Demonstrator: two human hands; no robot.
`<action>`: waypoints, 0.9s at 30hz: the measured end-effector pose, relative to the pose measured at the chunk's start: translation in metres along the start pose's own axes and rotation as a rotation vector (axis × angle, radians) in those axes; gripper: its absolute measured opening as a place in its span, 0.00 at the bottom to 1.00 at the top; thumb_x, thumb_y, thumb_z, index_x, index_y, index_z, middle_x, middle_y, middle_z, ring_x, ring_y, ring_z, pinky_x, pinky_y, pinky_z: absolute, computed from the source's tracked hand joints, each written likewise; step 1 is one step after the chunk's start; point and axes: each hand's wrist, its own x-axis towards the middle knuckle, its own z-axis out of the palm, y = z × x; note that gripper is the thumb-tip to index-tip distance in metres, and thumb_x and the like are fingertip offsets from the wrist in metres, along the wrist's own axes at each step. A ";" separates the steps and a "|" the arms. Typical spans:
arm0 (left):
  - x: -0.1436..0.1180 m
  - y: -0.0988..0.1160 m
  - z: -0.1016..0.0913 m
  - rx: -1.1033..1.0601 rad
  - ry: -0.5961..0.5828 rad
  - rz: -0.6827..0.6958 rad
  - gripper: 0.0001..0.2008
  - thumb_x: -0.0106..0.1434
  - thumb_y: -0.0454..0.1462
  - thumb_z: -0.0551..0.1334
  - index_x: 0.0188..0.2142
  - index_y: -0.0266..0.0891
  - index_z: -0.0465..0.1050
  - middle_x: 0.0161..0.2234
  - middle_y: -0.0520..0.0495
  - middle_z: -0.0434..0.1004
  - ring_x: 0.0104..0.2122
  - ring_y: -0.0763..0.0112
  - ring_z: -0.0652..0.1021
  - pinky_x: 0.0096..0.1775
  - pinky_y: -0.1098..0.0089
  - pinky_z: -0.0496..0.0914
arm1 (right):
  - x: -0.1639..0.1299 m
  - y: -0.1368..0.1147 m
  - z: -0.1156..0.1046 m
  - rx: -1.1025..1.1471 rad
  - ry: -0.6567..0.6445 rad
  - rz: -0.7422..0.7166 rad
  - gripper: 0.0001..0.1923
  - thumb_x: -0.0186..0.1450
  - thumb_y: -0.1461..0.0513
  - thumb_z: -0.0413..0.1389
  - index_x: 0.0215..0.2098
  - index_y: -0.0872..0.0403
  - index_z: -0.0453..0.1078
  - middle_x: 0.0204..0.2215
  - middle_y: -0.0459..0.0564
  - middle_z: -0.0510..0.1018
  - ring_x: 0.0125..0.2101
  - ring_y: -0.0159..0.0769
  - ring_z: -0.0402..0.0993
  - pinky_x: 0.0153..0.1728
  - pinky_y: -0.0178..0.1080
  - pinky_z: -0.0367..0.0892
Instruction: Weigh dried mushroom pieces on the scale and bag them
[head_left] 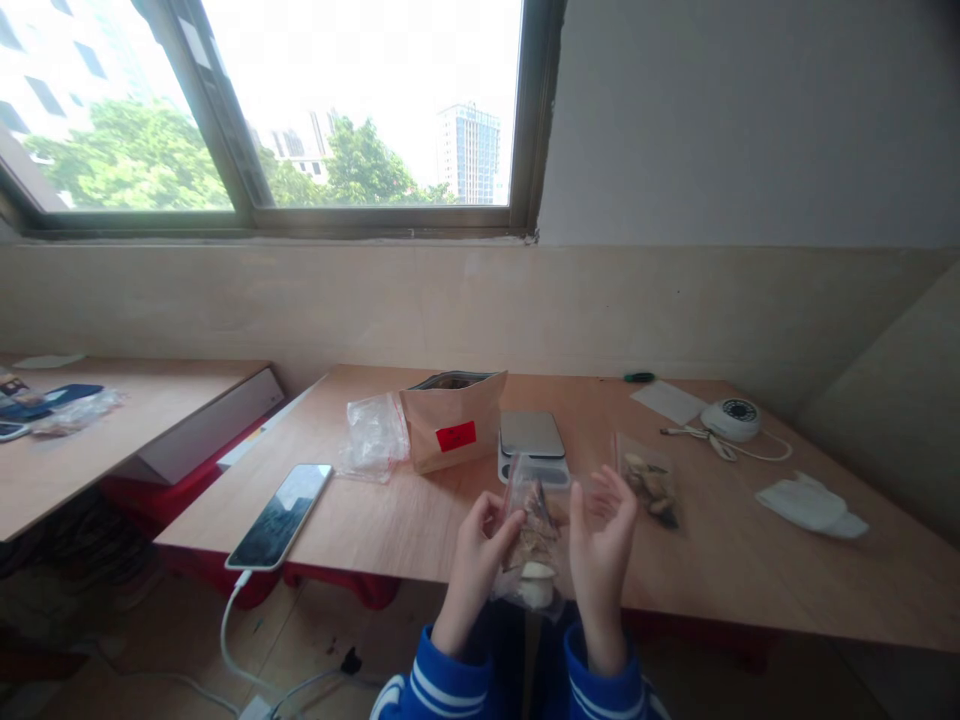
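— So which step does this look like?

— Likely sealing: the left hand [474, 565] and right hand [598, 560] pinch the top corners of a small clear plastic bag of pale dried pieces [534, 552], fingers clamped on its mouth at either side. It hangs just off the near edge of the light wooden table [750, 560].

— And its lie?

— Upright, long axis vertical, mouth up, slightly toward the far side. Pressing the strip shut along its width probably comes next. A silver kitchen scale [531, 440] sits just beyond, a brown paper pouch [452, 432] to its left.
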 end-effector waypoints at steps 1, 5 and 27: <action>0.001 0.001 -0.001 -0.003 0.034 0.004 0.19 0.53 0.50 0.63 0.27 0.39 0.61 0.21 0.56 0.64 0.21 0.78 0.66 0.24 0.77 0.61 | -0.002 0.003 0.002 -0.039 0.001 -0.027 0.25 0.61 0.51 0.54 0.50 0.56 0.61 0.47 0.60 0.68 0.41 0.43 0.67 0.42 0.46 0.65; 0.001 0.008 0.000 -0.014 0.065 0.029 0.18 0.54 0.50 0.63 0.26 0.40 0.59 0.23 0.56 0.64 0.23 0.77 0.69 0.26 0.76 0.63 | -0.015 0.002 0.010 -0.009 -0.385 -0.024 0.16 0.61 0.51 0.54 0.40 0.54 0.68 0.39 0.55 0.73 0.38 0.42 0.70 0.40 0.44 0.68; 0.004 0.004 -0.012 0.146 -0.013 0.138 0.15 0.62 0.47 0.55 0.28 0.38 0.67 0.27 0.50 0.70 0.30 0.70 0.71 0.34 0.72 0.66 | -0.020 0.001 0.009 0.160 -0.729 0.133 0.13 0.63 0.53 0.52 0.36 0.54 0.70 0.35 0.53 0.80 0.37 0.41 0.78 0.38 0.39 0.73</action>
